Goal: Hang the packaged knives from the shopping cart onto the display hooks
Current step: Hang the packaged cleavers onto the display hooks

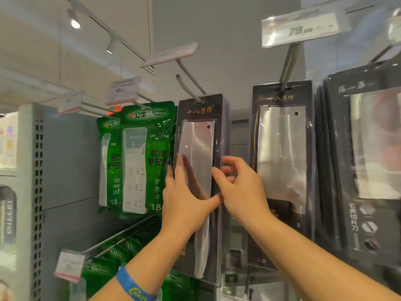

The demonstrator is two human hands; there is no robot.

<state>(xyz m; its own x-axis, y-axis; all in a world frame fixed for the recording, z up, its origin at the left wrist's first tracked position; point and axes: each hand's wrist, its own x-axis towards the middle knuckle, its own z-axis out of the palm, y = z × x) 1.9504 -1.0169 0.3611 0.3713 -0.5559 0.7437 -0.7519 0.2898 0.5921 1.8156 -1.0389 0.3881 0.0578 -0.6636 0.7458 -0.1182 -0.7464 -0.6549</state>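
Prices and brand names on the shelf goods

The middle knife pack reads 十八子作 in gold, as does the second knife pack beside it; the far-right pack reads 名典切片刀. The green bags show 公牛 and 1.8. The top-right price tag reads 79.00, the left price tag 45.

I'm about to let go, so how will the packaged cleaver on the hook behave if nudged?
Probably stiff: the packaged cleaver looks flat under the left hand and right hand. Likely heavy for its size, given the broad metal blade. Hung by one slot on the hook, it may swing.
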